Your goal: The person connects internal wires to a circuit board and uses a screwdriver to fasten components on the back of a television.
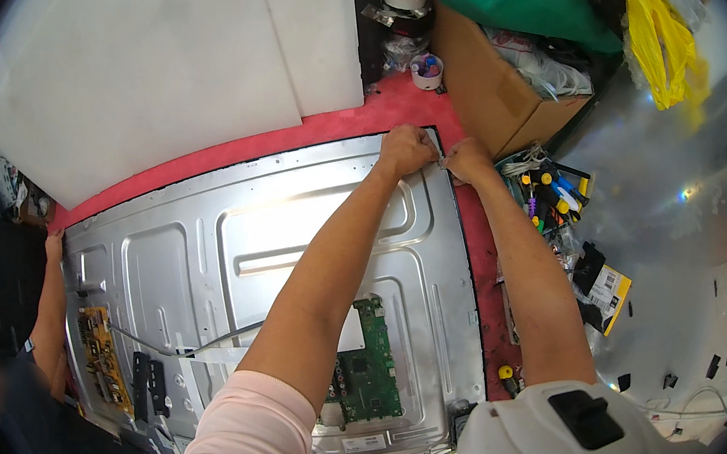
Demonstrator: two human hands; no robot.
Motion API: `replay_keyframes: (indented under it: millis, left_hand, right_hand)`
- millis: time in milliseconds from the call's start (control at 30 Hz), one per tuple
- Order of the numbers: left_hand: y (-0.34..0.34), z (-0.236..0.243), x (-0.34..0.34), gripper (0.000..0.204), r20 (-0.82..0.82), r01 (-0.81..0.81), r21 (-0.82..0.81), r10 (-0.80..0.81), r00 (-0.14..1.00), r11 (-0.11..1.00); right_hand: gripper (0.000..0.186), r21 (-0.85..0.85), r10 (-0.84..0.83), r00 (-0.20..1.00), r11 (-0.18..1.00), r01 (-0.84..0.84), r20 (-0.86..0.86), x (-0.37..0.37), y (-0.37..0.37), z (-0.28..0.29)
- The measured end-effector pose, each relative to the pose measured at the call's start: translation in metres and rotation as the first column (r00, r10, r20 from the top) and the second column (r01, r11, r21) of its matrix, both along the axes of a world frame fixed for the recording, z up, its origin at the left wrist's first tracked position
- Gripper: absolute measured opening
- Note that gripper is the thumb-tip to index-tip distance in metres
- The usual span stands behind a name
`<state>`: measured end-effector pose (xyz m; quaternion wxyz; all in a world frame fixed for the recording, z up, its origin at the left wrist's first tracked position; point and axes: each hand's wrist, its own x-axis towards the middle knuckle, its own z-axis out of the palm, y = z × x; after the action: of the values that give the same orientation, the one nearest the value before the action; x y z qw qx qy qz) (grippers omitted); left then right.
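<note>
Meeting at the metal back panel's far corner, both hands' fingers pinch its edge.

An open brown cardboard box is sitting beyond the metal television back panel. A yellow-and-black flat package is lying right of it. A white label is showing near the panel's lower edge.

Counted on the red work surface
One silver ribbed metal back panel; two circuit boards, one green, one yellow; two white foam sheets; one brown cardboard box; two hands at the panel's corner.
</note>
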<state>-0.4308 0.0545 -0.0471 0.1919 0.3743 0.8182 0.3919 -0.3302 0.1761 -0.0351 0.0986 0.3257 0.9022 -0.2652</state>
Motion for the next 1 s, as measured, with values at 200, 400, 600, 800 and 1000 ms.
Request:
replay_keyframes:
  millis: [200, 400, 600, 800, 1000]
  left_hand:
    - [0.0, 0.003, 0.002, 0.013, -0.005, 0.001, -0.02, -0.001, 1.0, 1.0]
    - [0.0, 0.007, 0.005, 0.012, 0.015, 0.004, -0.004, -0.003, 1.0, 1.0]
    - [0.001, 0.005, 0.004, 0.015, 0.022, 0.01, -0.018, -0.01, 1.0, 1.0]
    - [-0.002, 0.006, 0.003, 0.018, -0.003, 0.007, -0.041, -0.007, 1.0, 0.999]
    - [0.0, 0.009, 0.006, 0.017, -0.014, 0.008, -0.041, -0.008, 1.0, 0.999]
  right_hand:
    - [0.015, -0.015, 0.004, 1.0, 1.0, -0.004, -0.011, 0.003, -0.004, 0.01]
    - [0.015, 0.064, 0.062, 0.998, 0.996, -0.062, 0.006, 0.002, -0.002, 0.013]
    - [0.015, 0.109, 0.122, 0.992, 0.987, -0.119, -0.027, 0.003, 0.002, 0.005]
    - [0.015, 0.041, 0.117, 0.992, 0.992, -0.116, -0.042, 0.003, -0.007, 0.022]
    - [0.016, -0.039, 0.082, 0.996, 0.996, -0.084, -0.046, 0.004, 0.0, 0.02]
